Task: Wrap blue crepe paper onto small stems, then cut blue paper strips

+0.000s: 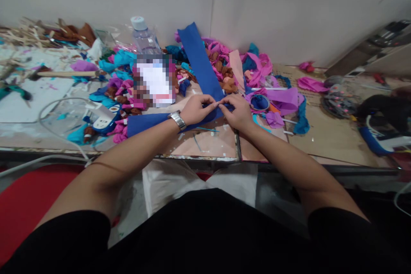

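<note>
A long dark blue strip [201,60], of fabric or crepe paper, runs from the wall down to my two hands. Another stretch of blue strip [146,124] lies to the left, passing beneath my left wrist. My left hand [199,109], with a metal watch [177,120] at its wrist, pinches the blue strip between thumb and finger. Right beside it, fingertips nearly touching, my right hand [236,111] pinches the same strip. Whether something small sits between the fingertips is hidden.
Heaped pink, brown and teal strips [221,58] lie behind my hands. A capped clear bottle [144,36] stands at the back, near a blurred-out phone-like object [156,81]. On the left are a power strip [104,120], a cable, and a hammer-like wooden handle [69,73]. Purple pieces [284,100] lie right.
</note>
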Tool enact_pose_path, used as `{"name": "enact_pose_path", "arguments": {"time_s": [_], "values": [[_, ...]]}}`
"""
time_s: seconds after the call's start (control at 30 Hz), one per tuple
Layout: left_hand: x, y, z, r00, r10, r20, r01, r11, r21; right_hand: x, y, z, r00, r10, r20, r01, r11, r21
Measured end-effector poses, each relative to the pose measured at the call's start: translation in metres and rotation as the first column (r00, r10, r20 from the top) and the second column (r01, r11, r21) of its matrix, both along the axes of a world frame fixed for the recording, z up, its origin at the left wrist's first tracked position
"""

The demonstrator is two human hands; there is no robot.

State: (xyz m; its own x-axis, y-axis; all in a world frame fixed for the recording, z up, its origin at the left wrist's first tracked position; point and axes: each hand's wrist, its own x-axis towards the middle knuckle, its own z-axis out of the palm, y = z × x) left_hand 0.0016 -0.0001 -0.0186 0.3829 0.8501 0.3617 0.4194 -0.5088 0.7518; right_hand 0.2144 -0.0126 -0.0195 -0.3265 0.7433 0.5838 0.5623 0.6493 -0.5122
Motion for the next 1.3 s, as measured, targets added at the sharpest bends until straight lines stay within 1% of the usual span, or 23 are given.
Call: {"name": "enact_pose_path", "arguments": {"time_s": [0.1,0.27,0.43,0.77,1.07,1.3], "values": [[0.001,-0.001,0.0,1.0,0.004,-0.01,-0.004,1.0,0.006,-0.001,0.0,-0.001,1.0,-0.002,-0.001,0.002,0.999,-0.037],[0.002,-0.002,0.001,1.0,-0.011,-0.025,0.012,1.0,0.017,0.0,0.002,-0.008,1.0,0.021,-0.018,-0.022,0.996,-0.084],[0.003,-0.004,0.001,0.999,-0.013,-0.037,0.014,0.999,0.036,0.0,0.004,-0.012,0.999,0.03,-0.03,-0.033,0.994,-0.105],[0.001,-0.005,0.003,0.997,-0.021,-0.072,0.027,0.997,0.077,-0.001,0.005,-0.013,0.998,0.0,-0.066,-0.009,0.991,-0.137],[0.001,-0.006,0.004,0.995,-0.034,-0.095,0.044,0.993,0.108,-0.002,0.004,-0.011,0.998,0.038,-0.044,-0.044,0.987,-0.153],[0.0,-0.005,0.002,0.995,-0.05,-0.088,0.06,0.991,0.118,-0.002,0.004,-0.009,0.998,0.044,-0.051,-0.052,0.983,-0.177]]}}
